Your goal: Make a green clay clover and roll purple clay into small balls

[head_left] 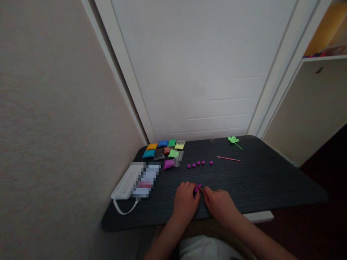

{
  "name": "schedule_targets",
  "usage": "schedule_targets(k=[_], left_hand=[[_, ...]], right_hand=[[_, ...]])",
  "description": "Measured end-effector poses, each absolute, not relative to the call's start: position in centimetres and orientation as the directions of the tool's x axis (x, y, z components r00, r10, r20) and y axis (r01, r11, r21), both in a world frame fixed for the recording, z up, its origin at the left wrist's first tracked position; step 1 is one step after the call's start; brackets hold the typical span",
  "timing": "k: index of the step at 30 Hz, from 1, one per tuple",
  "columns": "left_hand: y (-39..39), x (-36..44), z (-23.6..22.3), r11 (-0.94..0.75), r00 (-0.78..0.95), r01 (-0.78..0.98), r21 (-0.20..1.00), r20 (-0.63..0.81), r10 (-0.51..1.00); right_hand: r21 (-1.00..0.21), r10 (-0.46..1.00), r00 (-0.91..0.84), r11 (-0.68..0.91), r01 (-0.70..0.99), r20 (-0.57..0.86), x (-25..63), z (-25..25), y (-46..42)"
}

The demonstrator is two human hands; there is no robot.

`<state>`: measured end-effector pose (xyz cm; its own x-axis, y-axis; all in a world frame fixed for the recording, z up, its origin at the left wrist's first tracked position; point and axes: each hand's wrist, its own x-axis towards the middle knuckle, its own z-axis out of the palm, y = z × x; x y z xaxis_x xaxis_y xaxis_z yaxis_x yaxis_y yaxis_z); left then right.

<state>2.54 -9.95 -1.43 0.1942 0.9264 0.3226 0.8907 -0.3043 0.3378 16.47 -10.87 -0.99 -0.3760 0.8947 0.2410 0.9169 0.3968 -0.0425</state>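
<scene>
My left hand rests near the table's front edge, its fingers closed around a small purple piece of modelling clay. Fingers hide part of that piece. My right hand pinches a thin pink modelling tool, whose far end lies across the purple clay. Beyond both hands, several small purple clay balls sit in a loose row. Another pink modelling tool lies flat to the right of them.
Several bags of coloured clay, among them a purple bag and a blue bag, lie at the back left. A white case with a strap is at the dark table's left. A green clover shape lies at the back right.
</scene>
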Motion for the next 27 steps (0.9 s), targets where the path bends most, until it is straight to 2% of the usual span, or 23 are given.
schedule_targets(k=[3, 7, 10, 13, 16, 23, 27], left_hand=[[-9.9, 2.2, -1.5, -0.293, 0.173, 0.886, 0.36, 0.328, 0.929], [-9.6, -0.4, -1.6, -0.242, 0.103, 0.884, 0.4, 0.339, 0.935], [-9.1, -3.2, -1.6, -0.189, 0.038, 0.893, 0.408, 0.349, 0.936], [-8.6, -4.9, -1.7, -0.214, 0.064, 0.883, 0.417, 0.344, 0.937], [-8.2, -5.3, -1.8, -0.266, 0.126, 0.86, 0.436, 0.324, 0.938], [-8.6, -4.8, -1.3, -0.302, 0.145, 0.851, 0.429, 0.362, 0.921], [-9.1, -3.0, -0.2, -0.415, 0.245, 0.801, 0.431, 0.397, 0.885]], right_hand=[[-0.065, 0.896, -0.354, 0.383, 0.921, 0.269, 16.8, -1.4, -11.1], [-0.184, 0.902, -0.316, 0.378, 0.907, 0.293, 16.9, -1.6, -11.3], [-0.261, 0.89, -0.336, 0.419, 0.87, 0.308, 16.9, -1.2, -11.6], [-0.302, 0.871, -0.377, 0.468, 0.831, 0.314, 17.0, -0.7, -11.8], [-0.314, 0.87, -0.393, 0.478, 0.82, 0.299, 16.9, -0.4, -11.9], [-0.266, 0.868, -0.403, 0.478, 0.837, 0.292, 16.6, -0.5, -11.7], [-0.255, 0.862, -0.404, 0.483, 0.837, 0.307, 16.7, -0.8, -11.7]])
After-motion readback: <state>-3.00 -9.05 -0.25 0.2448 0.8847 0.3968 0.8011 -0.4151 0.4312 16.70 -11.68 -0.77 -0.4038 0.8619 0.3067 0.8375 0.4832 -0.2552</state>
